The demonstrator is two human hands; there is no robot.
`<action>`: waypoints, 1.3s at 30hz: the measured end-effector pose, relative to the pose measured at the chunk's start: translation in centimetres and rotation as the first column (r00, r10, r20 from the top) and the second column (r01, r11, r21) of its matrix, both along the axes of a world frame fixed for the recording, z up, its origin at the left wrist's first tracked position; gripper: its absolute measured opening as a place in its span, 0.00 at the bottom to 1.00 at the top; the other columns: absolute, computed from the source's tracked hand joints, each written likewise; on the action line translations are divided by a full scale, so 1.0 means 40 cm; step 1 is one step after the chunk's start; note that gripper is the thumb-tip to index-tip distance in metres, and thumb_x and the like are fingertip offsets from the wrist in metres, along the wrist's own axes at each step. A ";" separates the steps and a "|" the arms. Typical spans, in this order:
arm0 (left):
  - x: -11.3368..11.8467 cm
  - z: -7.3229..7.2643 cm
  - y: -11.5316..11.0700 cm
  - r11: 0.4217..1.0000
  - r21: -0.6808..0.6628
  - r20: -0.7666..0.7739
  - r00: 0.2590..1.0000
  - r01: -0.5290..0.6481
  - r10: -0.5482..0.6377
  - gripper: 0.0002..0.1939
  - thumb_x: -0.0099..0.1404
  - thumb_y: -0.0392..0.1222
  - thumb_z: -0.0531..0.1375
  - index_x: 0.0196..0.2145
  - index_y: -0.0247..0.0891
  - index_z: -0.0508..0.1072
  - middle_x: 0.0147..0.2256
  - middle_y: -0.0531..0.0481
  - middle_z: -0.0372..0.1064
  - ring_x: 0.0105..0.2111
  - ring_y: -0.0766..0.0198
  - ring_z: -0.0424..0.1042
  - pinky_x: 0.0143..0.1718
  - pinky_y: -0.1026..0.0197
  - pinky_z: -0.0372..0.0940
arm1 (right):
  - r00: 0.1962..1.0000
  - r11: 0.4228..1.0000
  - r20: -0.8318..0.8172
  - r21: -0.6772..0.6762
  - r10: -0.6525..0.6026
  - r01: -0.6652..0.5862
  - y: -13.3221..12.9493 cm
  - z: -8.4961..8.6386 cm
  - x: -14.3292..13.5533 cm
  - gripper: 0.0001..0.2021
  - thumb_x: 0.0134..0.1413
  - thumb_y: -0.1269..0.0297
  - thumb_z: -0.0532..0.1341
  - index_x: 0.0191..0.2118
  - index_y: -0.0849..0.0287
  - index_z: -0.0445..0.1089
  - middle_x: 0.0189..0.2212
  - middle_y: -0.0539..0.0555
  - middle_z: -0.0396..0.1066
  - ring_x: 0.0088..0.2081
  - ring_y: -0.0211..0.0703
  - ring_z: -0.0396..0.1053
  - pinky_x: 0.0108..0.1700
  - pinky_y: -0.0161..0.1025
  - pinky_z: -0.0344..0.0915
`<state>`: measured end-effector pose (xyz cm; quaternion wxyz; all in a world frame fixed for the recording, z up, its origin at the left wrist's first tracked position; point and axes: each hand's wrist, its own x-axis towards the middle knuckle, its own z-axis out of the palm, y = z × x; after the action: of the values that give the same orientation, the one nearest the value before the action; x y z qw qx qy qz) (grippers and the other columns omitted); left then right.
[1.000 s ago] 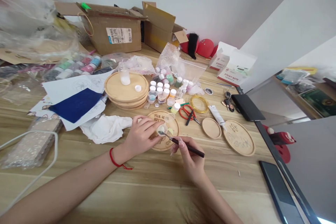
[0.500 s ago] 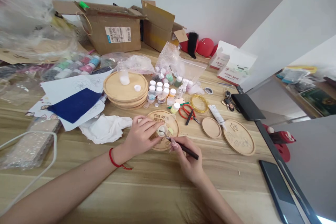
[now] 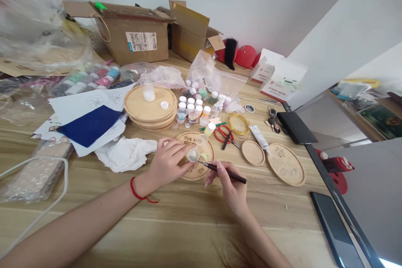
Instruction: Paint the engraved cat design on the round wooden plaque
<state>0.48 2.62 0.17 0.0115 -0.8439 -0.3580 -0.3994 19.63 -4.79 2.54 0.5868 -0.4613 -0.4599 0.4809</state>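
My left hand (image 3: 169, 158), with a red string at the wrist, is closed on a small clear cup (image 3: 192, 154) with pale contents. The cup is held over a round wooden plate (image 3: 207, 145) that bears outlined drawings and lettering. In my right hand (image 3: 230, 182) is a small spatula (image 3: 226, 172) with a dark handle. Its metal tip reaches into or over the cup's mouth; I cannot tell whether it touches the contents. A jar with yellow contents (image 3: 210, 129) stands just behind the plate.
Behind the hands are several white-capped jars (image 3: 190, 106), a stack of wooden plates (image 3: 150, 111) and red-handled pliers (image 3: 223, 132). To the right lie a gold wire coil (image 3: 238, 123), a white tube (image 3: 259, 137) and a phone (image 3: 337, 226). Crumpled tissue (image 3: 124, 155) lies left.
My right hand has shifted slightly right and the spatula now lies at a flatter angle. My left hand and the cup have hardly moved.
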 end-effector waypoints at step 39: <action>0.005 0.013 -0.003 0.996 -0.062 0.025 0.998 -0.060 0.061 0.10 0.63 0.44 0.62 0.42 0.39 0.75 0.36 0.50 0.78 0.36 0.59 0.74 0.43 0.52 0.57 | 0.799 0.980 0.580 0.191 -0.159 0.057 0.025 -0.041 0.070 0.06 0.62 0.64 0.59 0.39 0.57 0.73 0.32 0.54 0.73 0.35 0.43 0.71 0.39 0.41 0.67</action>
<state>0.69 2.52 0.67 -0.0070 -0.8271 -0.3955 -0.3992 22.44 -3.80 0.90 0.4763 -0.5641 -0.6307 0.2391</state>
